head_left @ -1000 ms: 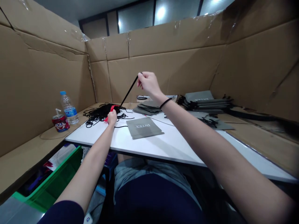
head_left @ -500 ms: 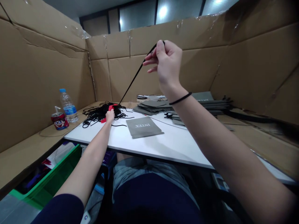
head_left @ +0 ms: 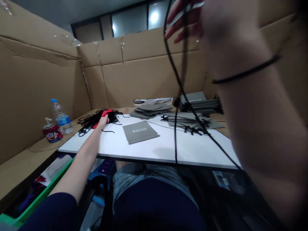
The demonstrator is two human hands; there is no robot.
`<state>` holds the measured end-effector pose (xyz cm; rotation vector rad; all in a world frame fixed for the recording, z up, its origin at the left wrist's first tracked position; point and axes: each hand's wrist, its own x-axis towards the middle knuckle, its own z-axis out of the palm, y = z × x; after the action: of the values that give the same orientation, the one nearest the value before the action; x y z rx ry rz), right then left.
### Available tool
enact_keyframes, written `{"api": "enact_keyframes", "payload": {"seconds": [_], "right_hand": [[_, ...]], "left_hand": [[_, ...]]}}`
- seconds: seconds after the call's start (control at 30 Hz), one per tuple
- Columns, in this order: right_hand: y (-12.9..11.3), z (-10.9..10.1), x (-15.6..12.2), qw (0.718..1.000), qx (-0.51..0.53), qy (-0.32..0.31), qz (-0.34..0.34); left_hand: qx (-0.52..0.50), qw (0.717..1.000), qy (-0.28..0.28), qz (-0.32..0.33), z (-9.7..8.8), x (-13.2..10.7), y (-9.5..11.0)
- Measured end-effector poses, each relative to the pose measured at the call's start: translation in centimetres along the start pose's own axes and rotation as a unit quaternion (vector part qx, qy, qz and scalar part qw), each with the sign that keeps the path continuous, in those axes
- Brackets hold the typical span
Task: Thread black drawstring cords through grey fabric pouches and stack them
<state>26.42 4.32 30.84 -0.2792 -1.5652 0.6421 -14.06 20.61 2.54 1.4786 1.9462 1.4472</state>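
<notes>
My right hand (head_left: 223,29) is raised close to the camera at the top right, blurred, pinching a black cord (head_left: 179,86) that hangs down in two strands in front of the table. My left hand (head_left: 104,120) reaches far forward and presses on a tangled bundle of black cords (head_left: 92,119) tied with a red band (head_left: 105,112) at the table's far left. A grey pouch printed INTEX (head_left: 140,132) lies flat on the white tabletop (head_left: 158,149) between the hands.
Stacks of grey pouches (head_left: 151,110) and more with black cords (head_left: 192,120) lie at the back and right. A water bottle (head_left: 61,116) and a red pump can (head_left: 51,132) stand at the left. Cardboard walls (head_left: 144,73) enclose the table. A green bin (head_left: 36,200) sits below left.
My right hand has pulled one black cord up and toward the camera, free of the bundle; it now dangles loose. My left hand stays on the bundle.
</notes>
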Motion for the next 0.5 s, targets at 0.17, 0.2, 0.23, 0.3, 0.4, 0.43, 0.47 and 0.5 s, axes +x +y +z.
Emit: {"api": "enact_keyframes", "payload": {"seconds": [0.17,0.2,0.23,0.3,0.4,0.43,0.47,0.5], "right_hand": [[1.1,1.1,0.0,0.993,-0.111,-0.005,-0.035],[1.4,1.2,0.3,0.994,-0.110,-0.010,-0.024],[1.7,1.2,0.6,0.994,-0.111,-0.014,-0.017],[2.1,1.5,1.0,0.993,-0.118,-0.019,-0.010],[2.6,2.4,1.4,0.991,-0.131,-0.009,-0.017],[2.8,2.7,1.6,0.991,-0.135,-0.002,-0.016],[3.0,2.8,1.7,0.990,-0.139,0.003,-0.011],[3.3,2.9,1.9,0.990,-0.143,0.010,-0.002]], "left_hand": [[-0.008,1.000,-0.027,-0.007,-0.8,-0.1,1.4],[-0.013,0.999,-0.035,-0.008,-0.8,0.0,2.0],[-0.019,0.999,-0.045,-0.008,-0.7,0.0,2.7],[-0.038,0.997,-0.072,-0.002,-0.2,-0.1,4.9],[-0.088,0.987,-0.132,0.029,0.9,-1.8,10.0],[-0.117,0.978,-0.166,0.051,1.4,-3.1,12.2],[-0.176,0.952,-0.232,0.094,1.9,-4.7,14.4],[-0.221,0.924,-0.284,0.131,2.4,-6.7,16.5]]}}
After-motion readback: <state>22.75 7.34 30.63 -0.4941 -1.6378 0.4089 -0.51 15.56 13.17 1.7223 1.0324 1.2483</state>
